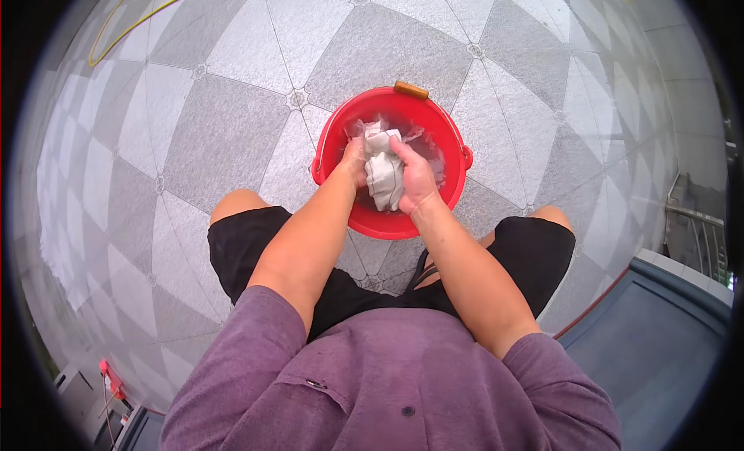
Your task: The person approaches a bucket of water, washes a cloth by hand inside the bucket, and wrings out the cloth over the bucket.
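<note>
A red bucket point(372, 228) stands on the floor between my knees, with water in it. Inside its rim, both hands hold a bunched, wet white cloth point(384, 180). My left hand point(355, 161) grips the cloth's left side, its fingers partly hidden by the cloth. On the right side, my right hand point(416, 177) is closed around it, thumb on top. Part of the cloth sits at the water's surface, which looks stirred up around it. The bucket's wooden handle grip point(411, 90) rests against the far rim.
Grey and white patterned tiles point(232, 133) cover the floor. A yellow hose point(147, 18) lies at the far left. A dark blue-grey panel point(643, 350) is at the lower right, near a metal railing point(701, 234). Something red point(112, 380) stands at the lower left.
</note>
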